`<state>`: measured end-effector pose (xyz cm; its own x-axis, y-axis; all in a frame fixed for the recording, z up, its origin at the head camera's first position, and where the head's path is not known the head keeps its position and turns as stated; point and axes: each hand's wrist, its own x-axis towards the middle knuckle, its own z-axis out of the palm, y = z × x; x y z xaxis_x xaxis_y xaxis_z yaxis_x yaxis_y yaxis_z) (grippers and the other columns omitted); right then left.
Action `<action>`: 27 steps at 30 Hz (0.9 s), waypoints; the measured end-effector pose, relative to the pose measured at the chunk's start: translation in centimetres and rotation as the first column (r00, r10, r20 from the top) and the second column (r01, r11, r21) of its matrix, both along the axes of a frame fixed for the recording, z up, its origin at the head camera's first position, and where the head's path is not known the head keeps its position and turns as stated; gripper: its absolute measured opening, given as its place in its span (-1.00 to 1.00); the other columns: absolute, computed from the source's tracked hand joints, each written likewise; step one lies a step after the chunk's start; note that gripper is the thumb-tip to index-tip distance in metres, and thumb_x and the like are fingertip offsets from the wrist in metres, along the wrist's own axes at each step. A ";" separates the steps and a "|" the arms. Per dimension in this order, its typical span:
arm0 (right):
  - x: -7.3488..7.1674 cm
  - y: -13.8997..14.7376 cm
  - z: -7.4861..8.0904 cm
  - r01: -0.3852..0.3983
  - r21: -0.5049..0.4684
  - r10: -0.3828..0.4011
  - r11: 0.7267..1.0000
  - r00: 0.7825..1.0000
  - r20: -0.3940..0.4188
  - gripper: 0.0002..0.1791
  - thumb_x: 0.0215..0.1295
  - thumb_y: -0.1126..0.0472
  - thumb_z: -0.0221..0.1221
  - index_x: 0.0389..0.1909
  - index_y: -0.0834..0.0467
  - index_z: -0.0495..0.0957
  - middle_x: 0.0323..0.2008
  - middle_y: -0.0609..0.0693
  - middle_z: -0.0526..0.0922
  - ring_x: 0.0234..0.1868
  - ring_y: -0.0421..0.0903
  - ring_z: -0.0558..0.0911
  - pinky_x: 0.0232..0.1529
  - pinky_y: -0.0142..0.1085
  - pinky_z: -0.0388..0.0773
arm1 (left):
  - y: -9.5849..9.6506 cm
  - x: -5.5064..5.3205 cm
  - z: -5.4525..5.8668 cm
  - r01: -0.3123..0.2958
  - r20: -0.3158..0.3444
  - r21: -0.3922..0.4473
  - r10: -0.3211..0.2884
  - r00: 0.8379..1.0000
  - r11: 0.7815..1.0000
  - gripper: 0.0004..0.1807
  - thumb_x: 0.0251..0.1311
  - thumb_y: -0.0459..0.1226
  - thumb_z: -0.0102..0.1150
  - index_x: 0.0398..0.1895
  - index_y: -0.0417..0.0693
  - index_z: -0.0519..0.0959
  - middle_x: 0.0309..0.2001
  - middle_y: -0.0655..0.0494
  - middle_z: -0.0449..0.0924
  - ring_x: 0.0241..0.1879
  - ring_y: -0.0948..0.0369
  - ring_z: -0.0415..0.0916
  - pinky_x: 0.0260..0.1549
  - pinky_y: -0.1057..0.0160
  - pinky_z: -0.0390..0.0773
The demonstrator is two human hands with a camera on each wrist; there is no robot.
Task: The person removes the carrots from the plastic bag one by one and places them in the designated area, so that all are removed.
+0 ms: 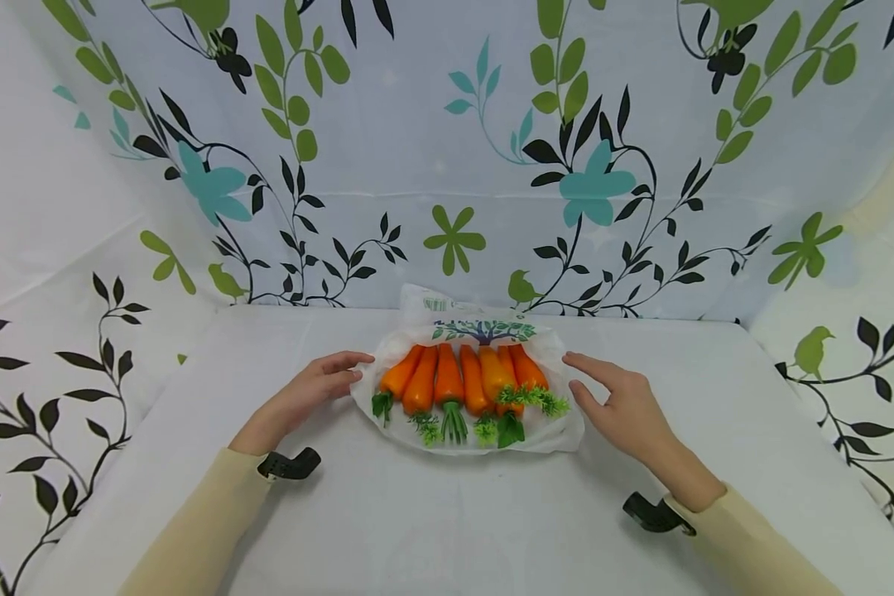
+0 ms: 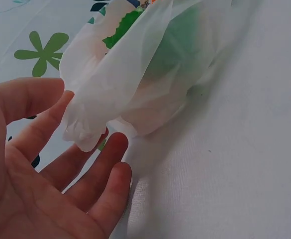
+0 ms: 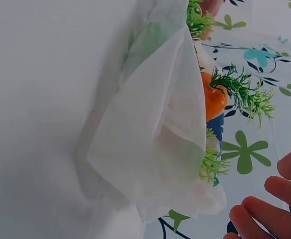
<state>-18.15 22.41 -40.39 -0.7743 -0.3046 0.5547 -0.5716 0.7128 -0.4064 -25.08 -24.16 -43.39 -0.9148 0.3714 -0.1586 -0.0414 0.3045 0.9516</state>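
Observation:
Several orange toy carrots with green leafy tops lie side by side in the head view. They rest on a white plastic bag printed with a blue-green tree. My left hand is at the bag's left edge, its fingers loosely bent; in the left wrist view, the thumb and fingertips are right at the crumpled bag corner. On the opposite side, my right hand has its fingers spread beside the bag's right edge. The right wrist view shows those fingertips apart from the bag, with one carrot peeking over its fold.
A white-covered table bears the bag near its far edge. Behind it hangs a cloth patterned with leaves, birds and flowers. Black wrist cameras sit on both forearms, below beige sleeves.

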 end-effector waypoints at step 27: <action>-2.1 -2.4 1.6 -0.079 -0.079 0.095 0.994 0.969 0.227 -0.65 0.41 0.18 0.19 0.17 0.15 0.62 0.07 0.06 0.68 0.04 0.11 0.65 0.01 0.05 0.61 | 0.7 -1.5 -0.7 0.094 0.009 -0.066 -0.093 0.996 0.993 -0.59 0.31 -0.14 0.26 0.18 -0.08 0.60 0.31 -0.09 0.39 0.27 -0.07 0.16 0.19 -0.02 0.18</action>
